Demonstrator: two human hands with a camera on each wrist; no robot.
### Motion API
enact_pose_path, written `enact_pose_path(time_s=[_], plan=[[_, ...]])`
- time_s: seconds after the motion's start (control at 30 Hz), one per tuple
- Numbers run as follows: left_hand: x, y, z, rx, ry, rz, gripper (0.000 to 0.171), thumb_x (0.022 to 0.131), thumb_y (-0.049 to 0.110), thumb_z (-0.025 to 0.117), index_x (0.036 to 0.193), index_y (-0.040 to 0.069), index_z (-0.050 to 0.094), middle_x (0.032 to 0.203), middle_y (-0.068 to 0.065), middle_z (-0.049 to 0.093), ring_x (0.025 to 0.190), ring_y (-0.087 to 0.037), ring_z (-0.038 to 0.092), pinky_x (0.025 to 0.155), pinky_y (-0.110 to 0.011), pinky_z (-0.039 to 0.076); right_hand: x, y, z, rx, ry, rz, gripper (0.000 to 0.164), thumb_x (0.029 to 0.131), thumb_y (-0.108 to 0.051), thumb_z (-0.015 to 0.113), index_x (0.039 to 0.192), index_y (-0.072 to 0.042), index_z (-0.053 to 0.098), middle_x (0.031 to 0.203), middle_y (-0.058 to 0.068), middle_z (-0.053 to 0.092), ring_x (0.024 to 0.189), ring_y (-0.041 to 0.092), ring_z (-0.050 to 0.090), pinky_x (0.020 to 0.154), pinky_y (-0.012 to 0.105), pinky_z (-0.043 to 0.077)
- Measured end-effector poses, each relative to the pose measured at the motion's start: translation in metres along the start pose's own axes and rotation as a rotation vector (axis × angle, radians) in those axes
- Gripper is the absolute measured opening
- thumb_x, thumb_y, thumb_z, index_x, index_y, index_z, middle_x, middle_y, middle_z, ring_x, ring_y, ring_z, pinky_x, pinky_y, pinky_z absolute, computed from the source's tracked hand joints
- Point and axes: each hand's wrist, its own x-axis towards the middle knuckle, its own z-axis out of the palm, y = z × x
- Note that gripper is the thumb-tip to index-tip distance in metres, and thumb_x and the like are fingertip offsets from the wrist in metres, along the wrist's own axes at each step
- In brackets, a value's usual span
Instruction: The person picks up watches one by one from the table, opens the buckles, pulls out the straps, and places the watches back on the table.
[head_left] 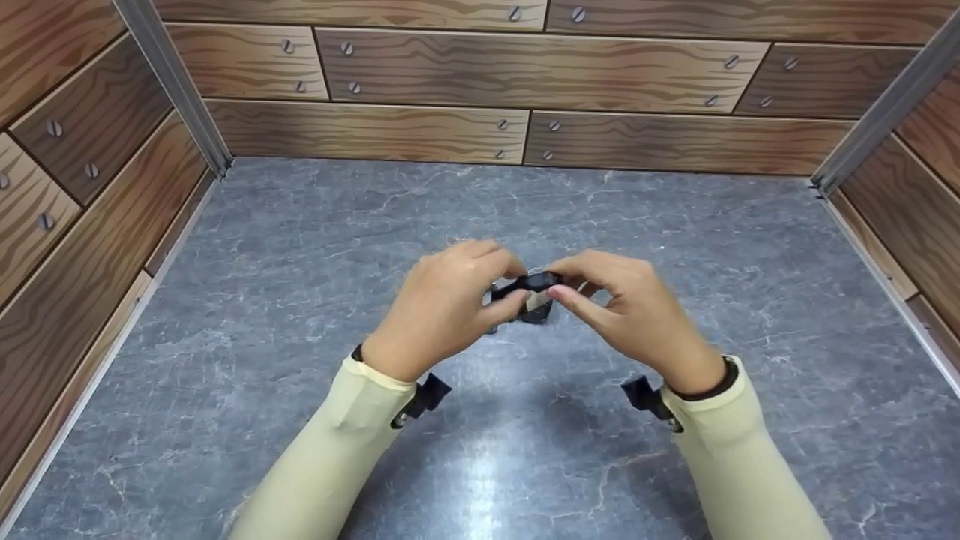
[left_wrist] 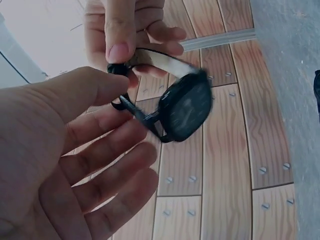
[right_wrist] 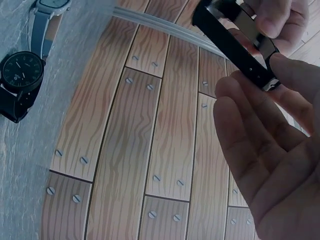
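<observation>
Both hands hold a black wristwatch (left_wrist: 187,107) up in front of the person, its strap bent into a loop. The watch face is dark and rounded-square, blurred in the left wrist view, and the strap's inner side looks pale. My left hand (head_left: 450,300) pinches one part of the strap between thumb and forefinger, the other fingers loosely spread. Opposite it, my right hand (head_left: 630,307) pinches the strap (right_wrist: 232,47) near its buckle end with thumb and fingers. The fingers partly hide the watch in the head view.
On the grey marbled table (head_left: 337,210) lie a round black watch (right_wrist: 22,72) and a grey-strapped watch (right_wrist: 42,25), mostly hidden behind the hands in the head view. Wood-patterned walls (head_left: 525,71) with metal corner posts enclose the table at the back and sides.
</observation>
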Motion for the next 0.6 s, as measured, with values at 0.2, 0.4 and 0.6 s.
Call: enact_pose_path(time_s=[0.2,0.4,0.6], plan=[[0.0026,0.0033,0.0002,-0.081,-0.057,-0.039,0.017,0.103,0.027,0.066,0.108,0.012,0.074,0.093,0.002,0.073,0.072,-0.009,0.059,0.063,-0.026,0.05,0.0013,0.0002,-0.0011,-0.002,-0.042,0.038,0.021,0.099,-0.014,0.072,0.119,-0.014,0.076,0.108,-0.005,0.075,0.088,0.007,0.07,0.075,0.024,0.058],[0.0043,0.0026,0.0003,-0.096,-0.01,0.055,0.017,0.101,0.019,0.069,0.115,0.011,0.074,0.102,0.002,0.069,0.093,-0.013,0.06,0.081,-0.024,0.052,0.0022,0.0022,-0.0012,-0.019,-0.088,0.028,0.024,0.099,-0.016,0.072,0.123,-0.015,0.074,0.114,-0.004,0.074,0.094,0.009,0.069,0.076,0.029,0.06],[0.0019,0.0017,0.0052,-0.086,0.016,0.08,0.021,0.103,0.025,0.066,0.116,0.011,0.075,0.101,0.002,0.068,0.091,-0.014,0.058,0.079,-0.026,0.05,0.001,0.0034,0.0025,-0.032,-0.029,-0.042,0.025,0.095,-0.01,0.076,0.119,-0.011,0.074,0.111,-0.001,0.074,0.094,0.012,0.069,0.079,0.029,0.059]])
